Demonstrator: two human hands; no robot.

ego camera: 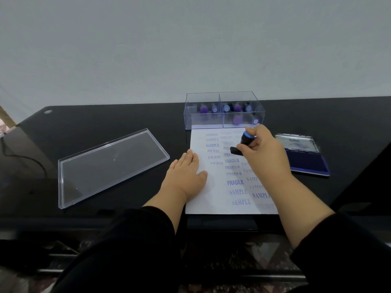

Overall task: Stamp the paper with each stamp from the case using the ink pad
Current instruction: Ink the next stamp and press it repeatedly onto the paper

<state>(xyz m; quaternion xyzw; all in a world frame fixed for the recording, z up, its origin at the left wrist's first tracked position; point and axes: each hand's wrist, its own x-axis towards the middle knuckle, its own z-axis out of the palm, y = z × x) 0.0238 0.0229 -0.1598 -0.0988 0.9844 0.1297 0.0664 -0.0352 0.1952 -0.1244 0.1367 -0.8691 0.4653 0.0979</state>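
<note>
From the head view, the right hand [263, 151] grips a blue-topped stamp [243, 142] between curled fingers, its black base touching the paper [213, 199] below the clear case [224, 111]. The left hand [186, 172] lies flat, fingers straight, on the paper's left edge. The open ink pad [304, 159] sits just right.

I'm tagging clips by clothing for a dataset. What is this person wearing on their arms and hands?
Both arms wear loose black sleeves, pushed up so the forearms are bare. The left hand and right hand are bare: no gloves. No rings, watch or bracelet show in this view, and the sleeves show no markings.
</note>
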